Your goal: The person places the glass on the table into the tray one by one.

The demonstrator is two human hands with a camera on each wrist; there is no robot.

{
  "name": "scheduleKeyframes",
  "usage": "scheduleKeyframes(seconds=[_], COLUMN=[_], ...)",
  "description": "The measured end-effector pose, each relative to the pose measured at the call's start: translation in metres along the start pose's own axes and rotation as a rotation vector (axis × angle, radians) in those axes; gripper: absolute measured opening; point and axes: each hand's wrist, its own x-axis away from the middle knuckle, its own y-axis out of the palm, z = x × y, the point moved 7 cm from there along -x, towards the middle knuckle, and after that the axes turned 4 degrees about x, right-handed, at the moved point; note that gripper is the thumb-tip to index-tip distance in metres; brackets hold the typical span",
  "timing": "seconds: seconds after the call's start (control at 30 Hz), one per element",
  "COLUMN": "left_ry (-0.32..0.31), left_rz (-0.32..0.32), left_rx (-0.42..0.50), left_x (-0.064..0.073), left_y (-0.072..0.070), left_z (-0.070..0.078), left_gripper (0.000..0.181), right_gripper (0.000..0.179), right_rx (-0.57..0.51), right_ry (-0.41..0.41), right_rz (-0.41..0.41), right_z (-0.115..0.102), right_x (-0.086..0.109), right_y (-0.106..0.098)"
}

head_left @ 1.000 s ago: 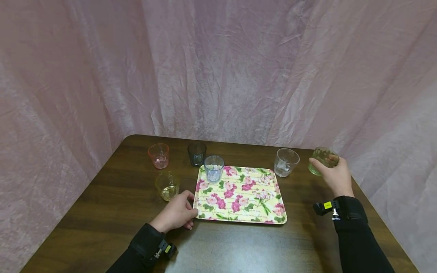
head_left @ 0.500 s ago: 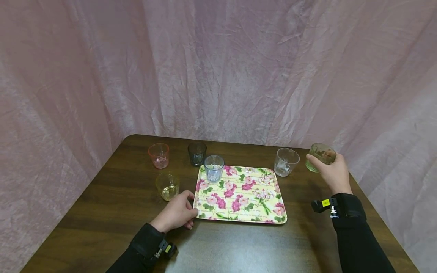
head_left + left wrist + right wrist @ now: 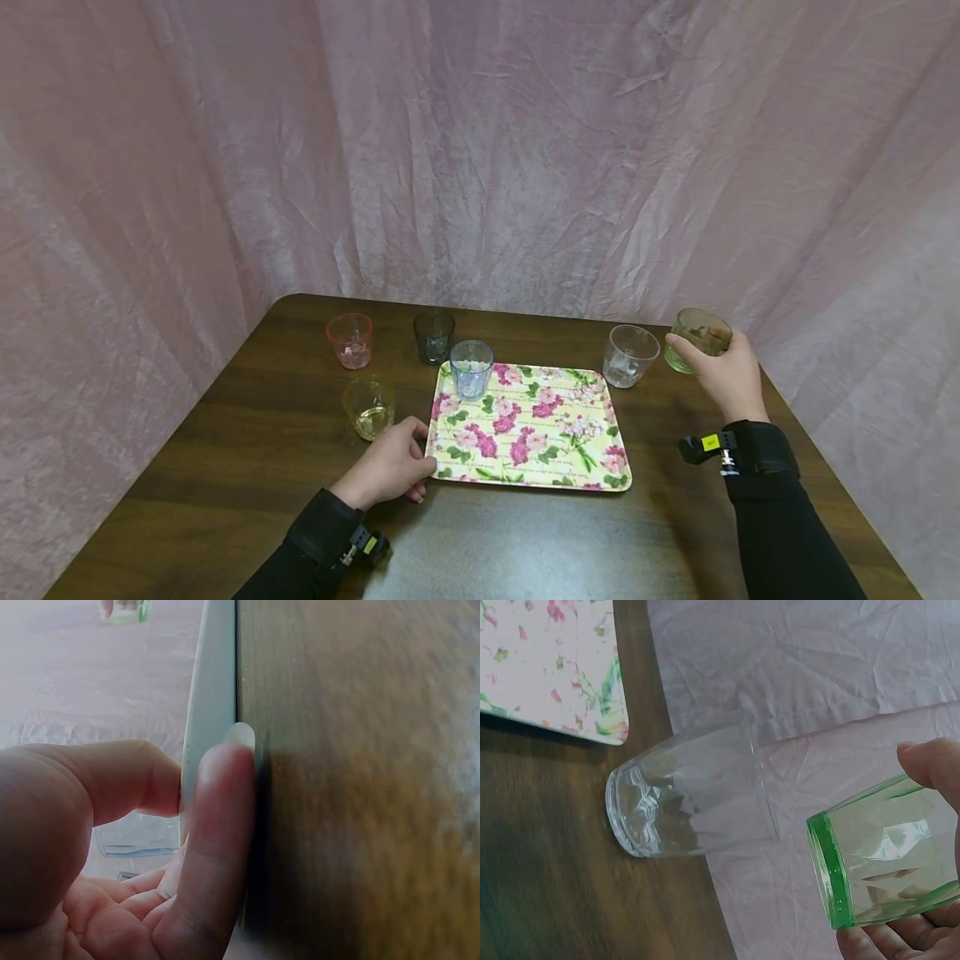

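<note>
A flowered tray (image 3: 517,433) lies on the table with a pale blue glass (image 3: 471,372) standing on its back left corner. My left hand (image 3: 388,467) grips the tray's left edge near the front corner; in the left wrist view thumb and finger pinch its rim (image 3: 214,697). At the right, my right hand (image 3: 727,375) holds a green glass (image 3: 693,337) around its side, lifted above the table. In the right wrist view the green glass (image 3: 889,859) hangs beside a clear glass (image 3: 694,799), which stands on the table right of the tray.
A red-rimmed glass (image 3: 350,342) and a dark grey glass (image 3: 433,337) stand behind and left of the tray. Close by my left hand is a yellow glass (image 3: 370,408). A pink curtain (image 3: 480,167) hangs behind the wooden table (image 3: 225,467).
My right hand has moved left and slightly up with the green glass, closer to the clear glass. The left hand stays at the tray's edge.
</note>
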Motion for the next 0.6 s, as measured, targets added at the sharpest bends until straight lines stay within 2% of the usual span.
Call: scheduleKeyframes(seconds=[0.27, 0.6], left_ry=[0.003, 0.012], left_rz=[0.004, 0.008], left_rx=[0.007, 0.014], left_x=[0.001, 0.001], left_y=[0.0, 0.0], left_z=[0.001, 0.0], left_gripper=[0.043, 0.043], right_gripper=[0.105, 0.107], right_rx=[-0.015, -0.026], right_ry=[-0.013, -0.023], right_rz=[-0.034, -0.035], right_z=[-0.007, -0.017], right_x=[0.0, 0.001], right_y=[0.007, 0.015])
